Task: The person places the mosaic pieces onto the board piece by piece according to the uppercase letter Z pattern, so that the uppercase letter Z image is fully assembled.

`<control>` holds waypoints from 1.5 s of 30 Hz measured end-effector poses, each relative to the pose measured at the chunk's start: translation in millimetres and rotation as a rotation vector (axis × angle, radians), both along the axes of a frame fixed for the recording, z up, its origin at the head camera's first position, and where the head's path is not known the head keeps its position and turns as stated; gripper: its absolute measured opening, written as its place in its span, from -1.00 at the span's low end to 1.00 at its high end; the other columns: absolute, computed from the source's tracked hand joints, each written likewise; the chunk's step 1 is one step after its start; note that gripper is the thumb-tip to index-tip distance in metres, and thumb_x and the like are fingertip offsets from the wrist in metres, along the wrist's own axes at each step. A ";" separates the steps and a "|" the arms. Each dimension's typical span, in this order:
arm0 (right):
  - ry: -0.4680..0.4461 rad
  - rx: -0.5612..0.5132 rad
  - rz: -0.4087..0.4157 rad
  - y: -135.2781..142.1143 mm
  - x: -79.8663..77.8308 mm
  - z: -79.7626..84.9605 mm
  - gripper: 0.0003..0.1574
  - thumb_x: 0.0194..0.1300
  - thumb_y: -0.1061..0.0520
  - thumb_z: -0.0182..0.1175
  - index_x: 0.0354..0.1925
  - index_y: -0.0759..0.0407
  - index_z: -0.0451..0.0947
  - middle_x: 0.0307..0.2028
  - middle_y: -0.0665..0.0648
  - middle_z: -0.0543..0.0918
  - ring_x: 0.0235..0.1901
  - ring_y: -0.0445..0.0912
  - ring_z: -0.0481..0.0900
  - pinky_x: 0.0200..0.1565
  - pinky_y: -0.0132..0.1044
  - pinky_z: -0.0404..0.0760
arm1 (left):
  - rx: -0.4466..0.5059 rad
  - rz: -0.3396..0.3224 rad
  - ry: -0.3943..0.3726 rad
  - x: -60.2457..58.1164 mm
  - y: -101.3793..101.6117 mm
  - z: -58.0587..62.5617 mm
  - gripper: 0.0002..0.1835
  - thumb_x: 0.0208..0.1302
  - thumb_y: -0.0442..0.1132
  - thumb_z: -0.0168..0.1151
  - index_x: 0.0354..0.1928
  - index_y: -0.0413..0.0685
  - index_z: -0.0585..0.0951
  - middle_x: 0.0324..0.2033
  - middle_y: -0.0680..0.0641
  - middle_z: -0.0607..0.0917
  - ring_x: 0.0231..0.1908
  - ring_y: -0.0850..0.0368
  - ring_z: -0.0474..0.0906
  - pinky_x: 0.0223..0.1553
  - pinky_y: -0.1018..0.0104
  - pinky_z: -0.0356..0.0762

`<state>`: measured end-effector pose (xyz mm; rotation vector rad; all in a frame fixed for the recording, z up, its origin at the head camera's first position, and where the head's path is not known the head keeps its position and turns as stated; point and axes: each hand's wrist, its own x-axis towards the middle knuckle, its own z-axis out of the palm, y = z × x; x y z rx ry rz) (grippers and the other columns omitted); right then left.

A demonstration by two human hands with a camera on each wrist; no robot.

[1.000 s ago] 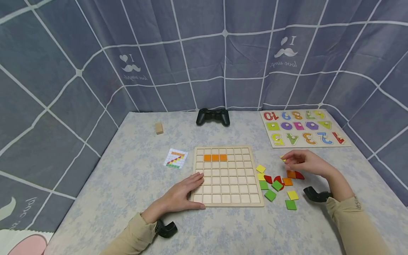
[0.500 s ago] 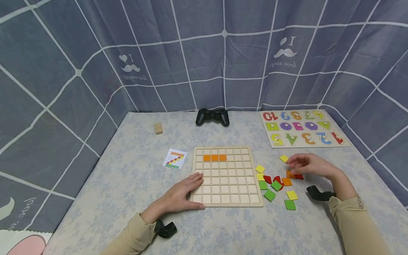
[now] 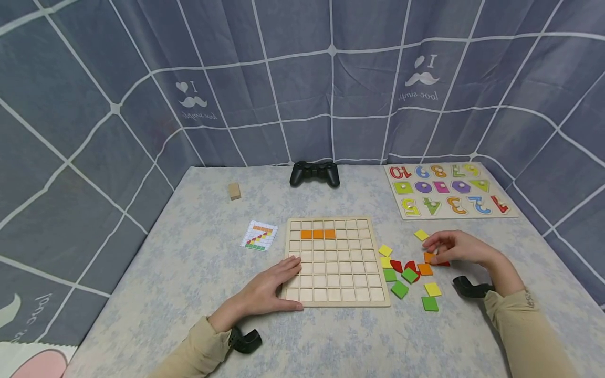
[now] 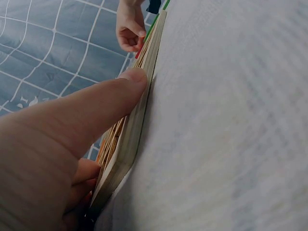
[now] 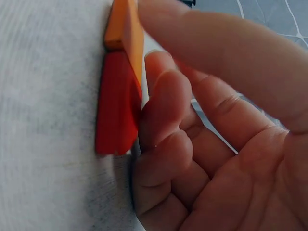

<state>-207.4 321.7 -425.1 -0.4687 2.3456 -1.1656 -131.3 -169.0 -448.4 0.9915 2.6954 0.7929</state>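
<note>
My left hand [image 3: 266, 287] rests at the left side of a wooden grid board [image 3: 342, 281], thumb along its near edge and fingers over its rim. Three orange square tiles [image 3: 318, 234] sit side by side in the board's second row from the back. Right of the board, my right hand [image 3: 458, 248] is low over loose tiles. Its thumb [image 5: 211, 36] meets an orange tile [image 5: 117, 26], while the other fingers curl loosely beside a red piece with a curved edge [image 5: 115, 103]. A yellow tile [image 3: 421, 235] lies just beyond those fingertips.
Several green tiles [image 3: 399, 290], yellow tiles and red pieces lie right of the board. A pattern card [image 3: 259, 235] lies left of it. Behind are a small wooden block [image 3: 235, 191], a black game controller [image 3: 314, 174] and a number puzzle board [image 3: 451, 190].
My right hand has come away from the yellow tile, leaving it on the table, and moved down to the orange tile and red piece. My left hand stays at the board.
</note>
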 end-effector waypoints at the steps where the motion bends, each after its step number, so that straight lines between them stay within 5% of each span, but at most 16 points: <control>1: -0.001 0.004 -0.002 -0.3 -0.2 -0.3 -0.51 0.14 0.19 0.32 0.00 0.43 0.48 -0.26 0.21 0.60 -0.48 -0.09 0.47 -0.39 -0.36 0.52 | 0.000 0.000 0.000 -0.1 -0.2 -0.1 0.01 0.03 0.35 0.25 0.39 -0.16 0.23 0.42 -0.01 0.12 0.41 0.17 -0.07 0.35 0.14 0.04; 19: -0.009 0.078 -0.031 -12.1 -3.5 3.7 -0.62 0.06 0.21 0.37 -0.19 0.37 0.50 -0.49 0.11 0.50 -0.53 -0.13 0.40 -0.44 -0.38 0.43 | 0.001 0.001 0.003 -1.1 -2.3 -0.5 0.02 0.03 0.35 0.24 0.39 -0.17 0.23 0.42 -0.02 0.12 0.41 0.18 -0.08 0.35 0.12 0.05; 27: 0.074 0.106 -0.056 -21.3 -9.4 16.9 -0.67 0.08 0.09 0.39 -0.28 0.27 0.53 -0.49 0.09 0.54 -0.49 -0.09 0.44 -0.39 -0.34 0.45 | 0.003 -0.005 0.016 -2.3 -2.8 -1.9 0.01 0.03 0.35 0.24 0.38 -0.17 0.23 0.42 -0.02 0.13 0.40 0.18 -0.07 0.35 0.14 0.06; 35: 0.172 0.040 0.012 -70.2 -35.8 29.0 -0.72 0.16 0.10 0.33 -0.19 0.25 0.62 -0.28 0.09 0.68 -0.31 -0.06 0.58 -0.23 -0.31 0.57 | 0.011 -0.005 0.002 -1.0 -2.6 -0.4 0.01 0.03 0.33 0.27 0.39 -0.16 0.23 0.42 -0.01 0.12 0.40 0.17 -0.07 0.35 0.14 0.06; 45: 0.209 -0.002 0.151 -148.9 -64.7 23.1 -0.81 0.21 0.20 0.27 -0.21 0.28 0.64 -0.31 0.09 0.69 -0.30 -0.09 0.60 -0.20 -0.24 0.57 | 0.008 -0.012 0.003 -0.4 -0.9 -2.1 0.01 0.03 0.35 0.24 0.39 -0.15 0.23 0.42 0.00 0.12 0.40 0.18 -0.07 0.35 0.15 0.04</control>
